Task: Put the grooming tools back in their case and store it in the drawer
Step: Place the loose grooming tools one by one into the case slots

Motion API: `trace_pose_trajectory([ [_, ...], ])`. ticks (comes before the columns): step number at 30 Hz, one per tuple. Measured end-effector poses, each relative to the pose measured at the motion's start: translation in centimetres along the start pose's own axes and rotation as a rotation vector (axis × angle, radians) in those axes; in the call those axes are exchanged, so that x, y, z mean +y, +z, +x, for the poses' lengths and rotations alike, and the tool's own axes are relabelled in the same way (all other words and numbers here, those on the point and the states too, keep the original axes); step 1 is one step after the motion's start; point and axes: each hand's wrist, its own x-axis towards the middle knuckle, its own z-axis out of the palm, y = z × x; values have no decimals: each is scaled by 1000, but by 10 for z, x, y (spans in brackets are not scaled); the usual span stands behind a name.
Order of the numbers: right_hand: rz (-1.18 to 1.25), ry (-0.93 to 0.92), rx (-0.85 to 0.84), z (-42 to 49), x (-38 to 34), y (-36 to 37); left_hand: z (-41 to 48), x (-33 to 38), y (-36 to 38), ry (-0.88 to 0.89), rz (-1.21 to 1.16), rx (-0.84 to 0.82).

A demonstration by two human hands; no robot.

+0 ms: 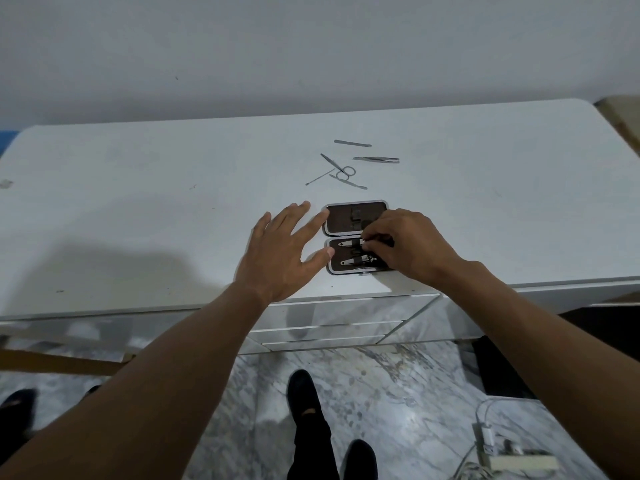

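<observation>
On the smooth white worktop point(156, 209), by its near edge, the rectangular case point(341, 221) lies open, with a chrome rim and dark lining. Its near half holds two steel nail clippers point(356, 260) under elastic loops. The right grip point(412, 244), fingers curled, seems to pinch the farther clipper. The left grip point(277, 258), fingers straight and spread, touches the case's left edge. Slim metal scissors point(341, 168), tweezers point(376, 160) and a file point(352, 143) lie loose beyond.

I could read no text, label, brand or number anywhere in my head view. The open case point(346, 221) showed plain dark lining. The nail clippers point(349, 243) strapped in it and the loose tweezers point(376, 160) were too small to show markings, and the power strip point(519, 463) on the floor was blurred.
</observation>
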Motion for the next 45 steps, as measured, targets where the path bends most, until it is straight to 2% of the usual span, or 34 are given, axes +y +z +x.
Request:
trace_pose_trajectory([
  [6, 7, 2, 3, 1, 2, -5, 0, 0, 0, -5, -9, -18],
  [11, 23, 57, 54, 11, 0, -13, 0, 0, -2, -2, -26, -28],
  [17, 11, 116, 32, 36, 1, -18, 1, 0, -1, -8, -43, -14],
  [25, -31, 317, 82, 100, 0, -12, 2, 0, -1, -14, -44, 5],
  [31, -100, 440, 10, 138, -3, -5, 2, 3, -3, -27, -52, 4],
  [37, -216, 413, -49, 152, -9, -9, 3, 3, -4, -45, -56, -1],
  [45, -182, 410, -44, 150, -10, -9, 3, 5, -5, -47, -48, 6],
])
